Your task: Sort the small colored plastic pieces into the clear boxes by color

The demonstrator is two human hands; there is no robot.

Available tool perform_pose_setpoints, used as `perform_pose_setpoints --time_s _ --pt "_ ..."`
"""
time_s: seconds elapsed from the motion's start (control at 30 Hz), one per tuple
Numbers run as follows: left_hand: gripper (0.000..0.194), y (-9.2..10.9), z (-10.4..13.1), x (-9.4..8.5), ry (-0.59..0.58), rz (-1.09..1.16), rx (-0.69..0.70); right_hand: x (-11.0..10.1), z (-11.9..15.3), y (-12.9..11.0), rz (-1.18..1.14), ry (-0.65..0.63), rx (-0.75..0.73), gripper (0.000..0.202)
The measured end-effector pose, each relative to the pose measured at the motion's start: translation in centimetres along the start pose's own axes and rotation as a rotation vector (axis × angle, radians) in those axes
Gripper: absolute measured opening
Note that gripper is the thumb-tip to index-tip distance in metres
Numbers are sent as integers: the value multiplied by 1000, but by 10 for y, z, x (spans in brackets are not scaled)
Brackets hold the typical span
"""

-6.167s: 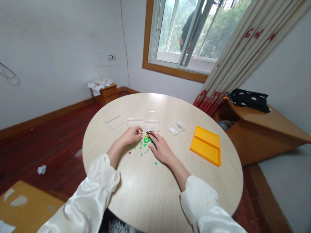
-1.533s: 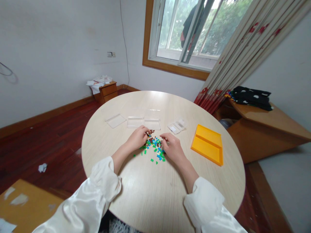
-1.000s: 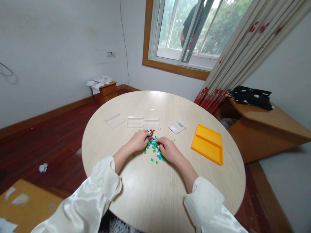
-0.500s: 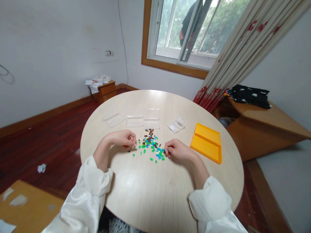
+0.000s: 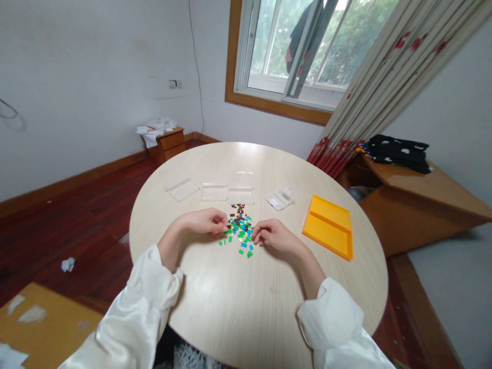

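A loose heap of small toy bricks (image 5: 242,224) in green, blue, brown and pale yellow lies on the round table (image 5: 238,307). My left hand (image 5: 211,222) is at the heap's left edge with its fingers curled in; whether anything small is between them is hidden. On the right side, my right hand (image 5: 271,233) rests its bent fingertips against the bricks. Those fingers are slightly apart, and no brick shows in their hold. Several green and blue bricks lie a little in front of the heap.
Behind the bricks stand clear plastic trays (image 5: 214,192) and a clear case (image 5: 280,199). A yellow two-part tray (image 5: 328,227) lies at the right. Beyond the table are a wooden cabinet (image 5: 418,205) and a small drawer unit (image 5: 171,143). A cardboard sheet (image 5: 57,318) is at lower left.
Both hands have moved inward, toward each other. The brick heap between them is narrower, with outlying bricks shifted toward its middle. The view has shifted slightly.
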State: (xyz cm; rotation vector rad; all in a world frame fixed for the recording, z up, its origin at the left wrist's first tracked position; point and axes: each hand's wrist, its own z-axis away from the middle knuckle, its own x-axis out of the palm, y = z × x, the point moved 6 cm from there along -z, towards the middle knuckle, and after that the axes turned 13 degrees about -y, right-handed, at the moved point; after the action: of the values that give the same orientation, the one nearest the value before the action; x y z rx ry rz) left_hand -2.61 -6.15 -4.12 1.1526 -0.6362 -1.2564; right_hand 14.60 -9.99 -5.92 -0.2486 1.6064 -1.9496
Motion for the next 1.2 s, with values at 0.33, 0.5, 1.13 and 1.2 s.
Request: perform_pose_setpoints --time_s 0.33,0.5,1.13,1.2 --pt "24 5 -12 27 -257 -20 34 37 7 -17 12 -414 -7 25" --pt "26 13 -11 12 -60 -5 126 13 0 -16 -15 -116 -98 19" --pt "20 -25 5 -25 292 50 -181 -46 11 6 659 489 125 34" --pt "17 -21 -4 -19 275 30 -122 -32 4 4 575 384 59 37"
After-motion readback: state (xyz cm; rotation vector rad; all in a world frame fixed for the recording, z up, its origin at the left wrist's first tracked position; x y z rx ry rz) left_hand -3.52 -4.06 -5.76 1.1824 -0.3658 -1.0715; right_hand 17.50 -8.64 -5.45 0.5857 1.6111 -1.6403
